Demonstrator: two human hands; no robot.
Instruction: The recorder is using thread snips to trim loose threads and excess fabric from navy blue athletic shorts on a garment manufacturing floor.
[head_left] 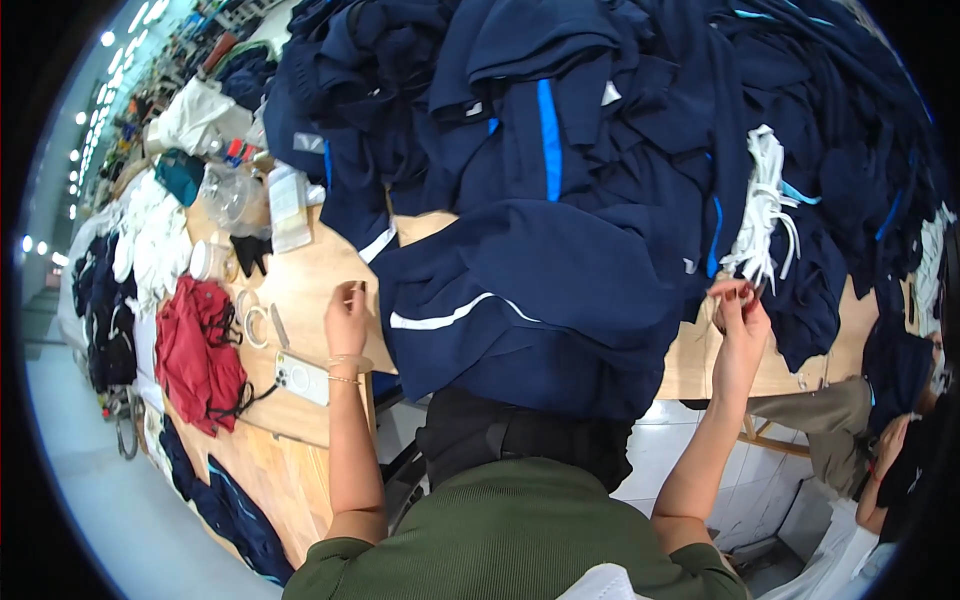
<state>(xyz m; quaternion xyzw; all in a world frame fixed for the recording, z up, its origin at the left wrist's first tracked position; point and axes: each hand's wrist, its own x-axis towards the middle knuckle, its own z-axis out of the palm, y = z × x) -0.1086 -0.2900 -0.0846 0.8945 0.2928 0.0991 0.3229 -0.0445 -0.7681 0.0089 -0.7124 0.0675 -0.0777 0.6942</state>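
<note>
Head view shows your right hand [738, 318] pinching a white cord [765, 205] at the table's [310, 270] near edge, your left hand [346, 318] closed on something too small to tell; the cord looks light, limp, best held near its end

Both forearms raised; left grip [346, 315] and right grip [738, 312] pinched.

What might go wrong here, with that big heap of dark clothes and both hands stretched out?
The navy garment pile overhangs the wooden table toward the person and may slide off. The white cords beside the right hand could tangle. The phone near the left hand sits close to the edge.
</note>
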